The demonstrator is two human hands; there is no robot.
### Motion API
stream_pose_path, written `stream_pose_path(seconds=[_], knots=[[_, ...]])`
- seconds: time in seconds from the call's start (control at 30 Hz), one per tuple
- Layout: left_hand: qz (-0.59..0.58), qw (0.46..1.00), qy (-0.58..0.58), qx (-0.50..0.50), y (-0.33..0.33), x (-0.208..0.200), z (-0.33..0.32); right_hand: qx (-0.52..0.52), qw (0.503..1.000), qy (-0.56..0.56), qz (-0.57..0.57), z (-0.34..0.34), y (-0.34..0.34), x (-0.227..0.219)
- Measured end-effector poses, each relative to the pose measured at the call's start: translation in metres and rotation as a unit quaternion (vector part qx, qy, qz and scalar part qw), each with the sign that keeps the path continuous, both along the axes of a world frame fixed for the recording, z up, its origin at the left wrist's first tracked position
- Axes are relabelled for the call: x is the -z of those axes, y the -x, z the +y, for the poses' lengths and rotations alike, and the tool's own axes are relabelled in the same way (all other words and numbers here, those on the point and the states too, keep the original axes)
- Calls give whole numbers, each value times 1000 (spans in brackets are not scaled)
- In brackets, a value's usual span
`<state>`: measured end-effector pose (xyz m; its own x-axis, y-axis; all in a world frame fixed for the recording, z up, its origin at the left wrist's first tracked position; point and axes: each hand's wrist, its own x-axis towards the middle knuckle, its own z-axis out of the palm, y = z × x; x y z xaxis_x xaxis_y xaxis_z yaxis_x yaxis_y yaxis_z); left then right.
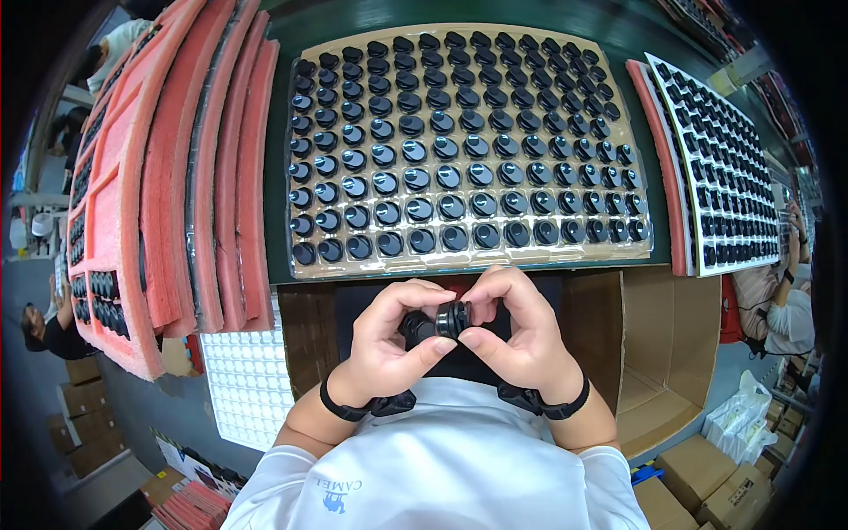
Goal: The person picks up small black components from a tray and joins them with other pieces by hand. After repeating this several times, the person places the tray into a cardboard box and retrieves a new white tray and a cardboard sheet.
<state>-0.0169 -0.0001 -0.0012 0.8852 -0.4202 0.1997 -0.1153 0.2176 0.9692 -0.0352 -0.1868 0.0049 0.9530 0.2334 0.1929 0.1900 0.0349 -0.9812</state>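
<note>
Pink foam (159, 194) flanks the loaded tray (459, 260) beyond the held black part (449, 320).

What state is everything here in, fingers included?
Left fingers: bent, gripping the black ringed part
Right fingers: bent, gripping it from the other side
Black ringed part: held in both sets of fingers
Large clear tray: flat, loaded with black pieces
Pink foam trays: stacked
White tray at right: loaded with black pieces
White gridded tray: partly hidden
Cardboard box: open
Plastic bag: crumpled
</note>
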Motion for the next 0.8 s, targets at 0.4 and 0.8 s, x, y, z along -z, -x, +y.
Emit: stream_pose_path(seconds=[0.4,0.8], knots=[[88,995,-13,43,-3,-9,-6,20,981,159,-105,-24,-16,-25],[97,994,-3,56,-3,1,4,217,909,355,10,-184,-116,-33]])
